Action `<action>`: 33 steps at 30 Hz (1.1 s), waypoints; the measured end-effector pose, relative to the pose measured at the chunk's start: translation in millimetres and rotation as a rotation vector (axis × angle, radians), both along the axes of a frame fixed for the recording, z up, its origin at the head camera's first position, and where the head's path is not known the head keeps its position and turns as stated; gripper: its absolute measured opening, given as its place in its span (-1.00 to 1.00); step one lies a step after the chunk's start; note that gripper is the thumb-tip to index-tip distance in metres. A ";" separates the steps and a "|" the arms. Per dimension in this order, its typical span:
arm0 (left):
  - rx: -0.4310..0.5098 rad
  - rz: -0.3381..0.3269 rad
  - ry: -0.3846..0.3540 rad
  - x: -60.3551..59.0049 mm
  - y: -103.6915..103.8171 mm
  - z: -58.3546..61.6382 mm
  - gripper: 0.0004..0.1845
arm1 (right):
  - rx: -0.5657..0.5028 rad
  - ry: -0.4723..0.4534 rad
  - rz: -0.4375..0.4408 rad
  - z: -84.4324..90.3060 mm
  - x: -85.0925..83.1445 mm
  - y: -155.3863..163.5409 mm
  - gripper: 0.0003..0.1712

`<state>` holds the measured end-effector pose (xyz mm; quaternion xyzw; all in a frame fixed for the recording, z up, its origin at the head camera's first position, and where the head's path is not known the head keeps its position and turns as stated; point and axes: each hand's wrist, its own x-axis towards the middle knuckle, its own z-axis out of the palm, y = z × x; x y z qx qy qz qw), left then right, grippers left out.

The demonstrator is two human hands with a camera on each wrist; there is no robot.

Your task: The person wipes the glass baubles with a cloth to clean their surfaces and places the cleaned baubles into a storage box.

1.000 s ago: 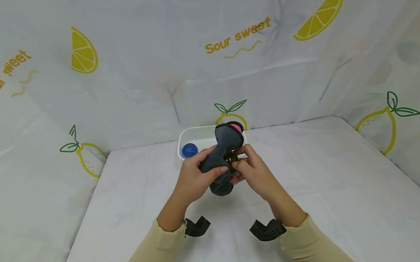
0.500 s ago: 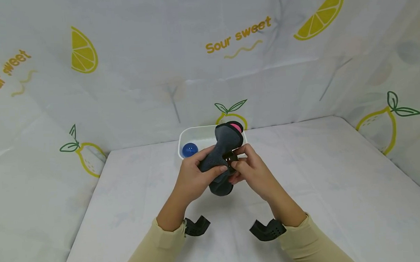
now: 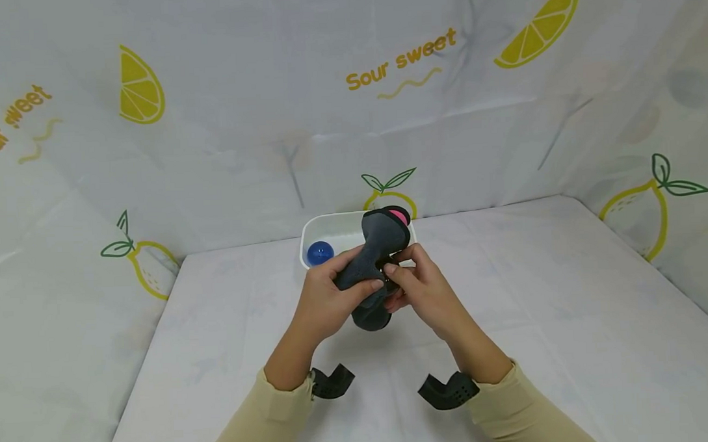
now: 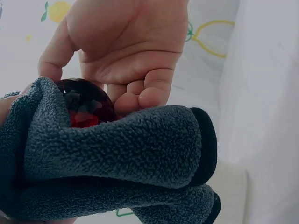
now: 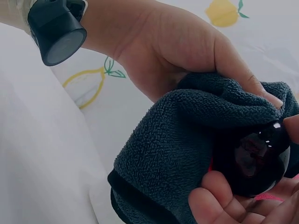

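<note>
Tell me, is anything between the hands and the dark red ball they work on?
Yes. The grey sock wraps part of the dark red ball: the left hand grips it through the fabric, while the right hand touches the exposed side directly.

beige sleeves (image 3: 261, 422), black wrist cameras (image 3: 450, 390)

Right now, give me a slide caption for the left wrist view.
Right hand pushes a dark red ball into a grey fleece sock.
</note>
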<state>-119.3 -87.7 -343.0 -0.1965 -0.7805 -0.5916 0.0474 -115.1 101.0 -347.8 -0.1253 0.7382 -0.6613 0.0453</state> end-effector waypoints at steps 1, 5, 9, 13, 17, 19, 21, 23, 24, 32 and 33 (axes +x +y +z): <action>0.002 0.000 -0.007 0.0 -0.3 0.3 -0.44 | -0.001 -0.002 0.004 0.3 0.1 0.3 -0.64; 0.011 0.001 -0.033 0.7 -0.1 1.6 -0.47 | -0.004 -0.008 0.019 1.3 0.2 2.0 -0.63; 0.022 -0.011 -0.038 0.4 -0.5 1.9 -0.48 | 0.005 -0.008 0.024 2.0 0.4 2.8 -0.62; 0.043 -0.001 -0.032 -2.6 -3.6 0.7 -0.50 | 0.010 -0.006 0.037 1.8 0.3 2.7 -0.60; 0.066 0.015 -0.032 -5.8 -7.1 -0.1 -0.53 | 0.003 0.000 0.065 1.4 0.3 2.0 -0.56; 0.072 0.011 -0.030 -6.7 -7.9 -0.2 -0.53 | 0.001 0.005 0.061 1.3 0.5 1.7 -0.56; 0.078 0.006 -0.029 -7.2 -8.1 -0.3 -0.53 | -0.001 0.010 0.048 1.1 0.7 1.6 -0.56; 0.084 0.004 -0.031 -7.2 -8.1 -0.2 -0.52 | -0.006 0.014 0.035 1.1 0.8 1.5 -0.57; 0.088 0.003 -0.033 -7.2 -8.0 -0.1 -0.52 | -0.013 0.013 0.030 1.1 0.9 1.5 -0.57; 0.107 -0.019 -0.046 -5.7 -6.6 1.3 -0.43 | -0.178 -0.087 -0.020 1.8 -1.1 2.1 -0.59; 0.107 -0.026 -0.050 -5.6 -6.1 1.5 -0.42 | -0.208 -0.098 -0.023 1.9 -1.2 2.5 -0.62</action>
